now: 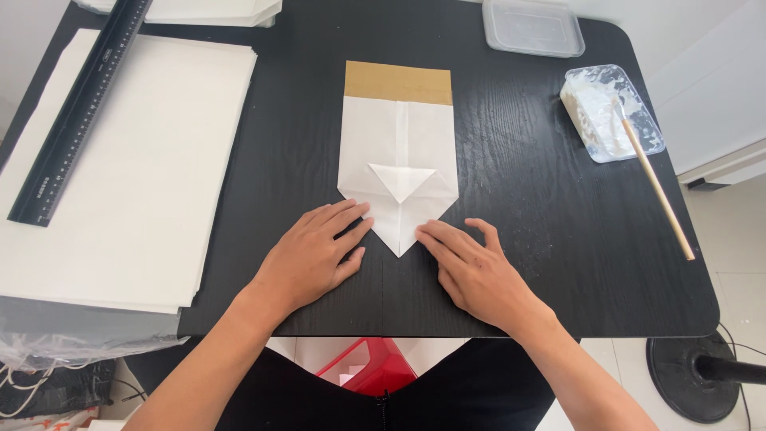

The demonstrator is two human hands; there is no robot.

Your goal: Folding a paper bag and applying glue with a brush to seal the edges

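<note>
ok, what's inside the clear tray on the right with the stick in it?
The clear tray holds a whitish paste, smeared over its walls. A thin wooden stick has one end resting in it, the rest sticking out over the black table. The tray's bottom is hidden by the paste.

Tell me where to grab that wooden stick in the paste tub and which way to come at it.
Grip the wooden stick on its bare near half, which juts past the paste tub rim over the table. Come from the right hand side, pinching across its thin shaft; the far end lies in the paste.
</note>
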